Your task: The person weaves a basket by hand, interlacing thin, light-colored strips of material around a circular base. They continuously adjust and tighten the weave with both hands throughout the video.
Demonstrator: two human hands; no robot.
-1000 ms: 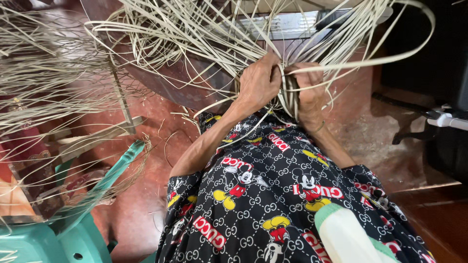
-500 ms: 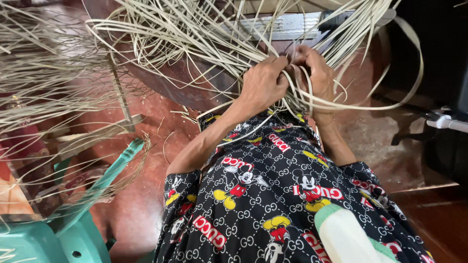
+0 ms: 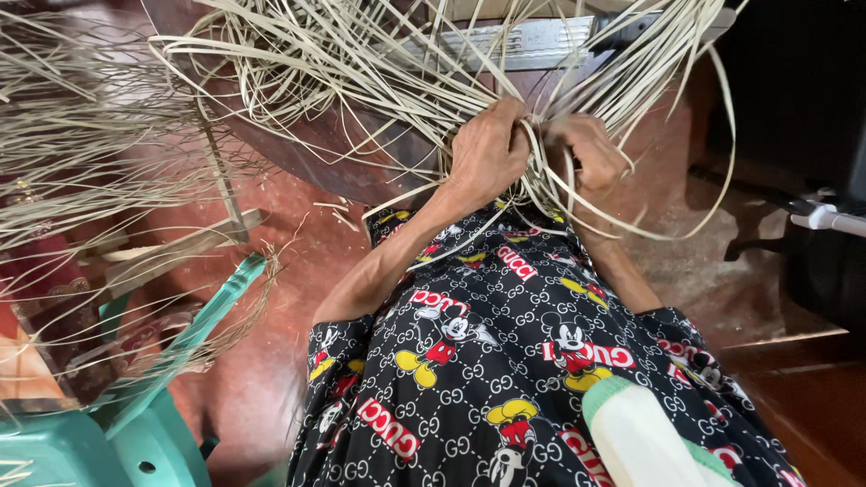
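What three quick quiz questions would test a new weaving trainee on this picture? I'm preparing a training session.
1. True or false: both hands grip the pale cane strips.
2. Which hand sits nearer the picture's left edge: the left hand or the right hand?
3. What colour is the plastic stool at the lower left: A red, B teal, C white?

Key: 1 true; 2 the left hand; 3 B.
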